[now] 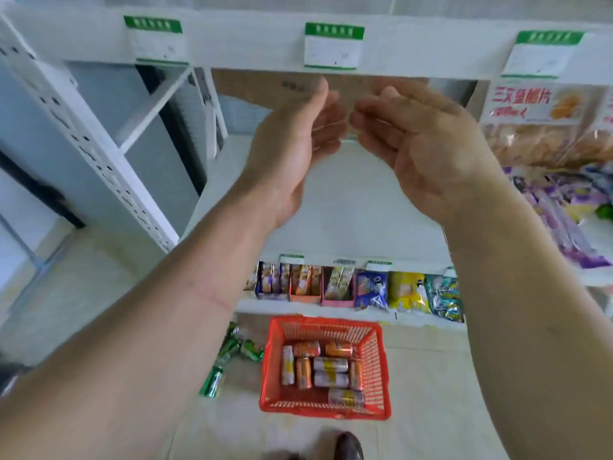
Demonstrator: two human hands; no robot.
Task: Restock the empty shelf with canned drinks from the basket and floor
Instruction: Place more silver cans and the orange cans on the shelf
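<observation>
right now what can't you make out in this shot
- Price tags, head view: print blurred and too small to read.
- Back of the empty shelf: hidden behind the left hand and right hand.
- Green cans on the floor: partly covered by the left forearm, count unclear.
- Cans in the red basket: labels too blurred to read.

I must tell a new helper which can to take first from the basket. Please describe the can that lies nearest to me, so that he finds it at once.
Find the red plastic basket on the floor below the shelves. Look at its near edge, on the right. There one silver and yellow can lies on its side, apart from the cluster of orange and silver cans farther back.
</observation>
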